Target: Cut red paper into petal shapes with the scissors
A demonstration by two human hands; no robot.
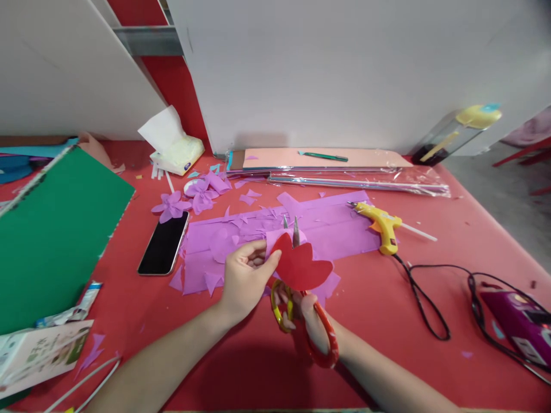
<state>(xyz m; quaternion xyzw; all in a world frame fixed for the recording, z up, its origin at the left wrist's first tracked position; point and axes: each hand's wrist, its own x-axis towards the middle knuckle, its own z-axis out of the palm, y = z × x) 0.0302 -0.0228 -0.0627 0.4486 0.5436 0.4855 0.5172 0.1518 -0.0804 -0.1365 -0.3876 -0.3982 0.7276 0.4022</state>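
Observation:
Between its thumb and fingers, my left hand (247, 278) pinches a red paper petal shape (303, 267) together with a piece of purple paper behind it. My right hand (316, 327) grips scissors (331, 344) with one red and one yellow handle loop. The blades point away from me and stand apart, their tips showing above the red shape; the lower part of the blades is hidden by the paper. Purple paper sheets (344, 229) with many cut scraps lie under and beyond both hands.
Left of the hands are a phone (161, 246), purple paper flowers (171, 205), a tissue pack (178, 152) and a green board (64, 229). To the right lie a yellow glue gun (385, 226), its looping cord (430, 321) and a purple box (516, 327). A green pen (326, 156) rests at the back.

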